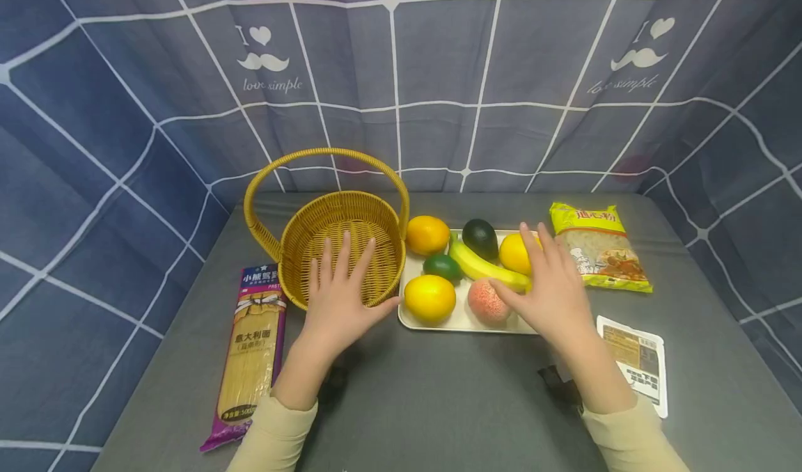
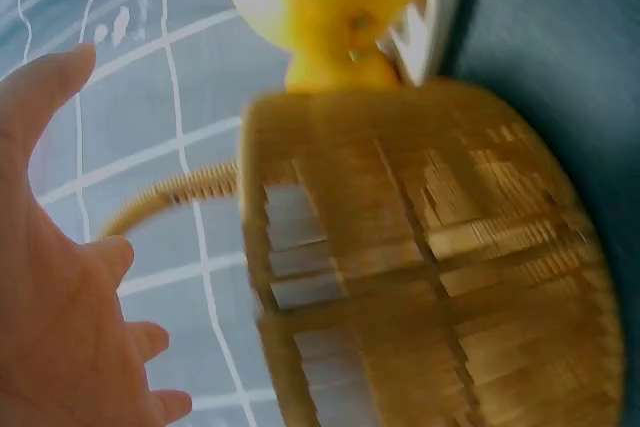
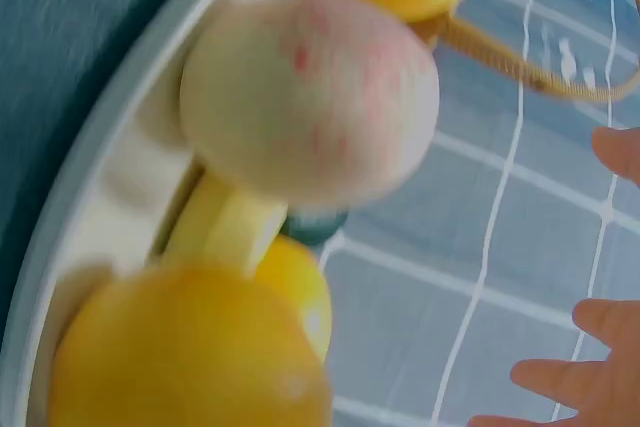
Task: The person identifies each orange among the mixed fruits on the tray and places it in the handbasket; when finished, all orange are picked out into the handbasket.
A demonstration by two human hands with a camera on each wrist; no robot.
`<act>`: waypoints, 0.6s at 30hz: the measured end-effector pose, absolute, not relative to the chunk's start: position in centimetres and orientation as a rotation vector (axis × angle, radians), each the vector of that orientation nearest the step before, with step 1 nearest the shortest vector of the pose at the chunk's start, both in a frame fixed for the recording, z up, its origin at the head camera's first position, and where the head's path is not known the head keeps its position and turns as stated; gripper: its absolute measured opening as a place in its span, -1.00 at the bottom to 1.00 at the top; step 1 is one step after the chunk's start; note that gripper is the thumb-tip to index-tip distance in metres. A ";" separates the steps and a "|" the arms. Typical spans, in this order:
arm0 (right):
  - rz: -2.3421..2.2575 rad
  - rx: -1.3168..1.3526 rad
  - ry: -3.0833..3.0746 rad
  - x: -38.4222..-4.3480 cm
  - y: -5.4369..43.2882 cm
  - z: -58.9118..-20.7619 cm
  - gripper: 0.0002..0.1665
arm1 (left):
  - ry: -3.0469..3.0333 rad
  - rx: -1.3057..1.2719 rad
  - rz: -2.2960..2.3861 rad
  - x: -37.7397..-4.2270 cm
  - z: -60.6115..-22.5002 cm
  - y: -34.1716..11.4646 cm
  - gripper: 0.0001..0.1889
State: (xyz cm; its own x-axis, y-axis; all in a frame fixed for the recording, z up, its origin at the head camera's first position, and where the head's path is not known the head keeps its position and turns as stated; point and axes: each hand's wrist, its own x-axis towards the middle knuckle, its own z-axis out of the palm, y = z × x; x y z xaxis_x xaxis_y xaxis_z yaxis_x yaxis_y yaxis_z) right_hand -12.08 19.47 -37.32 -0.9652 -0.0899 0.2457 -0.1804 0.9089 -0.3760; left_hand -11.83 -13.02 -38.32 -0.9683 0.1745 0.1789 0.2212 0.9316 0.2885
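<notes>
My left hand (image 1: 338, 305), fingers spread, hovers over the front of a round wicker basket (image 1: 343, 204) with a tall handle. Its thumb tip is close to a lemon (image 1: 429, 298) on a cream tray (image 1: 426, 327). Over the tray's right end is my right hand (image 1: 557, 301), fingers extended and holding nothing. Its thumb lies near a peach (image 1: 487, 301) and a banana (image 1: 479, 266); its fingertips overlap a yellow fruit (image 1: 512, 253). In the right wrist view, a large orange-yellow fruit (image 3: 190, 357) sits beside the banana. That hand hides the tray's right end in the head view.
Also on the tray are an orange fruit (image 1: 428, 234), a dark green avocado (image 1: 480, 238) and a smaller green fruit (image 1: 442, 268). A pasta pack (image 1: 250, 347) lies left, a yellow food bag (image 1: 601, 249) back right, and a flat white packet (image 1: 635, 360) beside the right forearm.
</notes>
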 end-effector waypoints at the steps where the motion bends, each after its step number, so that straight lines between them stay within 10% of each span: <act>1: 0.617 0.178 -2.841 -11.9 20.0 -37.2 0.16 | -2.932 -0.277 -0.480 -11.7 -38.4 -13.5 0.06; 18: 0.954 -0.277 -2.902 -8.8 26.3 -39.7 0.15 | -2.998 0.223 -0.885 -8.4 -40.6 -20.5 0.19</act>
State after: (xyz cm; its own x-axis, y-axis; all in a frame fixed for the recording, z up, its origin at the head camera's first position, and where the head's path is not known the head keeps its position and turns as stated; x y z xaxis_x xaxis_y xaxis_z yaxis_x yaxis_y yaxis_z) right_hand -8.85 26.31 -39.68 -0.9810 0.1936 0.0143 0.1473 0.7904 -0.5946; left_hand -8.38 -20.48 -40.65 -0.9898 -0.1383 -0.0331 -0.1342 0.8304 0.5407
